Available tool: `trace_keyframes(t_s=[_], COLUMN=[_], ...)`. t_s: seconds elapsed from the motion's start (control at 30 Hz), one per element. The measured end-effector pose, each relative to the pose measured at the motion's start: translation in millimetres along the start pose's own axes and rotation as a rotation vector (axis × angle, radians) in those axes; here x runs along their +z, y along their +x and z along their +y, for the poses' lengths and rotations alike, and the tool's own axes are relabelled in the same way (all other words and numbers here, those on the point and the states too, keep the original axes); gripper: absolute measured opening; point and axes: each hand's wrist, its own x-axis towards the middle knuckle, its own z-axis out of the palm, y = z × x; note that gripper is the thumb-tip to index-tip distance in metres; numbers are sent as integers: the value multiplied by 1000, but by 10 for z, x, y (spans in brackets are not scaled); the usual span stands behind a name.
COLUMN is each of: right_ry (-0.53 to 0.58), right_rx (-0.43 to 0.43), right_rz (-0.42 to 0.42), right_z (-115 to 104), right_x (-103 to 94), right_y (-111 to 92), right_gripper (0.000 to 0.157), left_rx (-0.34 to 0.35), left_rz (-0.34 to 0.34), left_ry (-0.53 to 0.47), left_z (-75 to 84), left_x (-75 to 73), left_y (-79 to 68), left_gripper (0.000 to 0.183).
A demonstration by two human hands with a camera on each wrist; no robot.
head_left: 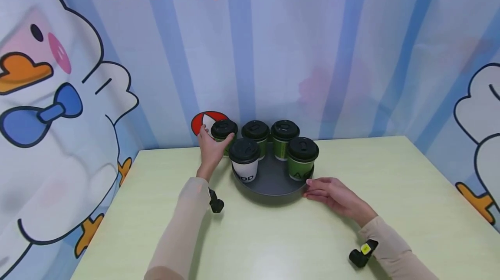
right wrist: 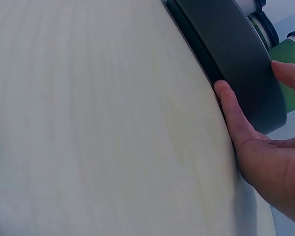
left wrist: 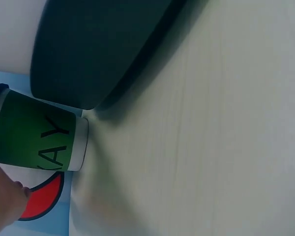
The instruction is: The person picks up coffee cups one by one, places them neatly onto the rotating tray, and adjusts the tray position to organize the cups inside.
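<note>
In the head view my left hand (head_left: 211,149) grips a green paper cup (left wrist: 39,130) with a black lid (head_left: 224,128), just left of a round dark grey tray (head_left: 269,188). The cup is close over the table's back edge. My right hand (head_left: 337,197) pinches the tray's right front rim, with one finger low against its outer wall and another fingertip at the upper edge in the right wrist view. On the tray stand a white cup (head_left: 245,171), a green cup (head_left: 300,168) at the right, and two more green cups behind, all with black lids.
The pale wooden table (head_left: 273,241) extends around the tray. Right behind its back edge hangs a blue striped backdrop (head_left: 281,54) with printed cartoon ducks. Small black cameras are strapped to both wrists.
</note>
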Motion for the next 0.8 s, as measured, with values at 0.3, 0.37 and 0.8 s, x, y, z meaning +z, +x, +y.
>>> trace_keyframes(t_s=[0.3, 0.37, 0.8], right_ry=[1, 0, -9], right_rx=[-6, -5, 9], right_rz=[-1, -2, 28], right_z=[-3, 8, 7], right_x=[1, 6, 8], right_y=[-8, -7, 1], right_gripper=[49, 48, 47], left_rx=[28, 38, 55], left_rz=[-15, -14, 7], left_ry=[27, 24, -1], left_z=[3, 2, -12], left_x=[152, 171, 165], left_y=[119, 135, 122], left_gripper=[108, 107, 91])
